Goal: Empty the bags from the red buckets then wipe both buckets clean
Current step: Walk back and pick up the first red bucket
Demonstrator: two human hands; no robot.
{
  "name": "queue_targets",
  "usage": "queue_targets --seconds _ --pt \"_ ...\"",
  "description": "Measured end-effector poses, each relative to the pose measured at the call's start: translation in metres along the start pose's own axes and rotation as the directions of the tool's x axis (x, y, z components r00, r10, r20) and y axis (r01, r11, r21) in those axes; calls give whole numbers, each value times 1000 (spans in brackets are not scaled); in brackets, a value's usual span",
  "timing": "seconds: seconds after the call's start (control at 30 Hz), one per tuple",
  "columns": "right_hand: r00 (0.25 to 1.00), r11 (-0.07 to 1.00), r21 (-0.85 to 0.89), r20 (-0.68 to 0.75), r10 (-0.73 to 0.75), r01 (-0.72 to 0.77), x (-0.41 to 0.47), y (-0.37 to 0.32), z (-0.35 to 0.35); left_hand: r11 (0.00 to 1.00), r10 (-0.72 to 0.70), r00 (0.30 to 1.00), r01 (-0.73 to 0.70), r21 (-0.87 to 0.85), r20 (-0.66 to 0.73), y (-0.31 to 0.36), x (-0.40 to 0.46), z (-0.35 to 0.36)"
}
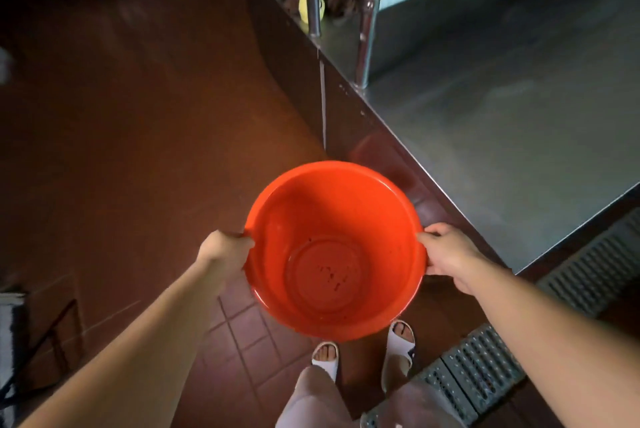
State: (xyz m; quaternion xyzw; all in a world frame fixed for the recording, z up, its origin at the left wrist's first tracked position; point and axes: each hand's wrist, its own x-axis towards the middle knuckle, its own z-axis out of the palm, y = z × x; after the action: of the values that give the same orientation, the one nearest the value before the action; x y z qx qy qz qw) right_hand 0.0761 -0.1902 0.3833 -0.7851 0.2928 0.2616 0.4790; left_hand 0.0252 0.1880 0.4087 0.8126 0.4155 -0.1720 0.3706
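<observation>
Head view: bucket (335,251) held upright and clear of the floor (138,150), mouth toward the camera, no bag inside, dark specks on its base. Left hand (227,249) curled over the bucket's left rim; right hand (450,254) curled over its right rim. Steel table (519,109) just right of the bucket. Sandalled feet (360,355) below the bucket; drain grate (485,368) lower right of it.

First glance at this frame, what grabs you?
The red bucket, low and centre, held above the tiled floor with no bag in it, only a few dark specks on its bottom. The left hand and right hand grip its rim on opposite sides. To the right runs a steel counter, and the person's white sandals show below the bucket.
</observation>
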Motion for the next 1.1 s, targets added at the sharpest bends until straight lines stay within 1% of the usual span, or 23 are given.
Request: queue_targets --seconds 0.03,0.13,0.2,0.3,0.4,0.5,0.67,0.77,0.97,1.1 --pt "1000 1000 22 8 -8 8 -13 -12 -3 999 33 999 -33 -5 3 10 -4 -17" --pt "999 996 89 20 -27 25 -49 -48 -15 986 161 987 -162 52 16 47 -17 -62" --pt "998 992 112 -15 -60 61 -76 -75 -29 974 225 974 -225 41 13 76 -27 -90" --pt "989 980 148 -87 -122 134 -112 -109 -57 959 279 960 -280 34 26 120 -45 -125" --pt "978 956 224 -124 -167 191 -145 -134 -94 929 370 928 -371 10 32 164 -64 -144" --pt "967 936 268 -175 -186 229 -169 -143 -135 890 456 889 -456 -11 29 204 -90 -144" --pt "934 908 309 -305 -186 282 -198 -130 -207 828 558 826 -546 -133 85 261 -134 -106" --pt "907 890 340 -388 -162 304 -211 -104 -253 800 596 787 -567 -194 159 293 -165 -68" --pt "869 836 445 -489 -74 321 -232 -25 -357 748 662 703 -645 -158 262 357 -246 33" --pt "816 828 463 -578 12 316 -239 31 -435 723 676 631 -669 -173 381 393 -308 115"
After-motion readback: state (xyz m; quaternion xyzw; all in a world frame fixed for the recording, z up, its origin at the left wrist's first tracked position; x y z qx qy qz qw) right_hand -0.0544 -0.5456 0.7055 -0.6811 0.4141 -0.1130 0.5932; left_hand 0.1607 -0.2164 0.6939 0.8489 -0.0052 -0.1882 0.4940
